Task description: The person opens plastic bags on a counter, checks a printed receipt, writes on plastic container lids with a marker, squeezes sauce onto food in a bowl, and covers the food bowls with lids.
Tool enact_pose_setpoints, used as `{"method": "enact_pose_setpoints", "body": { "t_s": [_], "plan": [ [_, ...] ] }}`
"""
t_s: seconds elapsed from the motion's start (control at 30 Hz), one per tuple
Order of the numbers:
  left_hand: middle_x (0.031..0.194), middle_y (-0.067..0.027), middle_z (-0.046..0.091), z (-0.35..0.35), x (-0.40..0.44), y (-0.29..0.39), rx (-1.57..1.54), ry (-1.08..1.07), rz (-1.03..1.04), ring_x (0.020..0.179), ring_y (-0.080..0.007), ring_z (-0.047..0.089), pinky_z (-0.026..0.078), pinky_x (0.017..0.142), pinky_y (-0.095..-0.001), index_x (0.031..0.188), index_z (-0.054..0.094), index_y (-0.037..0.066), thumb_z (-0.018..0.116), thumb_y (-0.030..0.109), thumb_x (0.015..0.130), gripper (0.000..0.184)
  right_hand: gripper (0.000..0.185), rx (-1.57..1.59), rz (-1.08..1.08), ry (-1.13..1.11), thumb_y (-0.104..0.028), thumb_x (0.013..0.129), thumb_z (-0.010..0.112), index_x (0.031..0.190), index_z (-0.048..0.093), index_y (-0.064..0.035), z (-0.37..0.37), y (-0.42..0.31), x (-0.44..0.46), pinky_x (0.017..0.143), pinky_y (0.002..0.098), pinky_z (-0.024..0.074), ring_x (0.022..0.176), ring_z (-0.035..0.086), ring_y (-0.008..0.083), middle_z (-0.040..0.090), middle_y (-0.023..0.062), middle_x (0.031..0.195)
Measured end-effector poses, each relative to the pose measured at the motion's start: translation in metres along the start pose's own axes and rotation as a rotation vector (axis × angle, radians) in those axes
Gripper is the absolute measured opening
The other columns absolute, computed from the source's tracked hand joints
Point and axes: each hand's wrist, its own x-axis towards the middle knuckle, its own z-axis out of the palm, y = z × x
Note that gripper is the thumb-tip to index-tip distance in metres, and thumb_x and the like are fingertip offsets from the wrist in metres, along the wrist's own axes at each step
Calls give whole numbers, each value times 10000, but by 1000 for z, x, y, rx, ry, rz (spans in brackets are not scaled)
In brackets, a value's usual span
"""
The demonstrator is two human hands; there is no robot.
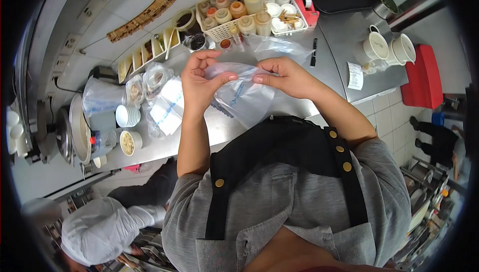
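Observation:
A clear plastic bag (248,100) with blue print hangs between my two hands above the steel counter. My left hand (200,80) has its thumb against the bag's upper edge, with the other fingers bent and raised behind the plastic. My right hand (285,76) pinches the same edge between thumb and curled fingers. Another clear bag (282,48) lies on the counter just beyond my right hand. To the left of my left hand is a stack of white printed bags (168,105).
A white basket (217,32) of sauce bottles and lidded cups stands along the wall. At right are white paper tubs (376,46), a receipt (355,76) and a black marker (314,52). Stacked bowls (127,116) sit at left. A person in white (102,229) works behind, lower left.

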Motion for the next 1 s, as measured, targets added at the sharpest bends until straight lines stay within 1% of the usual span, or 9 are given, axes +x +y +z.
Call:
{"method": "enact_pose_setpoints", "body": {
  "t_s": [0.23, 0.43, 0.5, 0.57, 0.6, 0.63, 0.7, 0.83, 1.0],
  "plan": [
    [994, -93, 709, 27, 13, -20, -21, 33, -76, 873, -98, 653, 521, 770, -213, 1125, 611, -28, 739, -63, 821, 332, 135, 80, 146, 273, -160, 909, 719, 885, 645, -50, -14, 2, -41, 501, 213, 369, 561, 469, 21, 563, -57, 678],
    [929, -58, 681, -15, 28, -64, -357, 269, 17, 863, -132, 635, 505, 816, -245, 1061, 623, 12, 606, -7, 914, 149, 167, 190, -13, 613, -215, 939, 687, 904, 636, -60, -38, 4, -87, 453, 207, 330, 505, 447, 19, 547, -58, 657],
    [823, -44, 624, -34, 33, -57, -447, 490, 1, 823, -158, 598, 492, 755, -281, 961, 610, 30, 554, 9, 890, 93, 184, 162, 14, 640, -212, 959, 657, 924, 651, -31, -47, -1, -101, 528, 219, 397, 582, 497, 42, 568, -38, 709],
    [754, -25, 565, -68, 39, -57, -186, 375, 50, 794, -156, 544, 442, 689, -285, 833, 592, 38, 525, 18, 841, 71, 206, -192, -168, 623, -198, 959, 649, 943, 672, 6, -52, -4, -107, 666, 246, 460, 718, 551, 72, 595, -15, 791],
    [697, -38, 511, -55, 39, -29, 343, 338, 150, 724, -138, 483, 390, 630, -264, 736, 564, 30, 598, 66, 852, 127, 214, -373, -137, 539, -187, 947, 661, 940, 692, 26, -55, -19, -112, 776, 269, 464, 845, 568, 91, 621, 6, 887],
    [697, -38, 511, -43, 40, -13, 343, 337, 147, 724, -138, 483, 390, 630, -264, 736, 564, 30, 598, 66, 852, 127, 214, -371, -134, 538, -187, 947, 661, 940, 692, 26, -56, -23, -112, 776, 269, 464, 845, 568, 91, 621, 6, 887],
    [675, -67, 518, -19, 39, 13, 828, 37, 44, 665, -153, 475, 395, 603, -277, 730, 572, 22, 705, 114, 828, 189, 202, -588, -238, 505, -184, 894, 727, 870, 695, 14, -55, -27, -106, 734, 286, 467, 793, 576, 92, 638, 4, 836],
    [924, -12, 618, 69, 35, 70, 639, -297, 557, 622, -187, 527, 433, 561, -303, 891, 704, 101, 843, 122, 675, 258, 210, -98, -24, 363, -125, 803, 818, 781, 643, -9, -50, -31, -90, 666, 253, 441, 696, 526, 80, 595, -13, 719],
    [1021, 30, 625, 102, 27, 82, 759, -547, 588, 732, -135, 617, 472, 555, -273, 887, 717, 144, 819, 112, 615, 292, 353, 133, 23, 161, -206, 731, 886, 677, 577, -43, -41, -34, -77, 545, 231, 390, 603, 503, 55, 588, -26, 652]
  ]
}}
